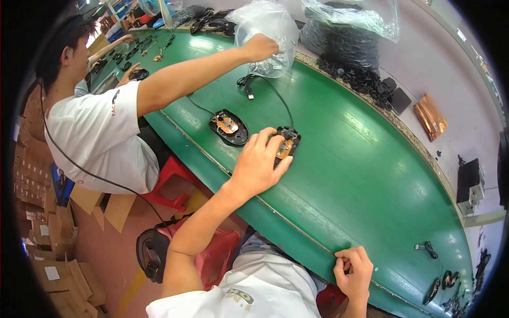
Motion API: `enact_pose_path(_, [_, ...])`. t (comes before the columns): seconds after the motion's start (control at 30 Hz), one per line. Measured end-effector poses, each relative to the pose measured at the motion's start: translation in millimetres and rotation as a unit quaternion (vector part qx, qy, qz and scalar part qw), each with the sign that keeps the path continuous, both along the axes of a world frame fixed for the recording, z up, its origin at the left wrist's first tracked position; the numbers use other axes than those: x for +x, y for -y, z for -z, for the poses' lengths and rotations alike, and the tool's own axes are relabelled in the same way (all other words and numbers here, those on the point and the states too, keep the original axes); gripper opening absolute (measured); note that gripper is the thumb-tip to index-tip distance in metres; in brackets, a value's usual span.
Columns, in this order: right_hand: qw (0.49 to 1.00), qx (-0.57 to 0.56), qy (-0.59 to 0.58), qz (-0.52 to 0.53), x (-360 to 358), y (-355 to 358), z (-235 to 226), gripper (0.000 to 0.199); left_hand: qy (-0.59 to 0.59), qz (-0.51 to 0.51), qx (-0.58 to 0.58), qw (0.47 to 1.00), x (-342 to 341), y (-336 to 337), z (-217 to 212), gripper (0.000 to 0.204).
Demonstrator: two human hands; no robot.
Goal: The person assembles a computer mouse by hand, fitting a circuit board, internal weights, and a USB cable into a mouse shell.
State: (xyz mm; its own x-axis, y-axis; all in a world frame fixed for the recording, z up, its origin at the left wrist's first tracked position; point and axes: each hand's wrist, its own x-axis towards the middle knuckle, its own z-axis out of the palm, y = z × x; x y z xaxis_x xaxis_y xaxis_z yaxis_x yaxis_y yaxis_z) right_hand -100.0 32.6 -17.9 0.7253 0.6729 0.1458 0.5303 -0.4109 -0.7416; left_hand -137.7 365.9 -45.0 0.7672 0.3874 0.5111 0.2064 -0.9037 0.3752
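My left hand (256, 167) reaches over the green belt, its fingers and thumb round the sides of an opened computer mouse (288, 144). The mouse's top cover is off and an orange circuit board shows inside. Its black cable (280, 98) runs away to a USB plug (251, 96) on the belt. Just left of it lies a second opened mouse (229, 127), also with a bare orange board. At the belt's near edge my right hand (354, 270) is closed, fingertips curled to the thumb; whatever it may hold is hidden.
A co-worker (98, 116) at left stretches an arm across the belt into a clear plastic bag (273, 45). Black mouse parts (366, 79) and a large bag of dark parts (344, 42) line the far ledge. More mice (432, 290) lie at the right end.
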Motion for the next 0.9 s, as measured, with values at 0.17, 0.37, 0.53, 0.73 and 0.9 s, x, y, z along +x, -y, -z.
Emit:
enact_pose_path(0.17, [0.999, 0.032, 0.013, 0.014, -4.7, 2.2, 0.8, 0.02, -0.015, 0.044, -0.043, 0.998, -5.4, 7.5, -8.3, 0.032])
enact_pose_path(0.37, [0.999, 0.037, -0.004, 0.026, -5.7, 8.6, 2.1, 0.02, 0.051, -0.083, -0.021, 0.995, -35.1, -47.3, -31.4, 0.037])
enact_pose_path(0.53, [0.999, 0.043, -0.012, 0.009, -2.2, 11.0, -0.9, 0.019, -0.061, -0.237, -0.065, 0.967, -59.1, -98.4, -6.4, 0.069])
enact_pose_path(0.73, [0.998, 0.04, -0.054, 0.005, 2.9, 14.8, -5.0, 0.019, -0.074, -0.099, -0.123, 0.985, -57.3, -84.6, 0.9, 0.08])
enact_pose_path(0.9, [1.0, 0.0, -0.008, -0.021, 20.6, -0.6, -29.6, 0.021, -0.083, 0.035, -0.149, 0.985, -52.5, -54.4, -5.6, 0.077])
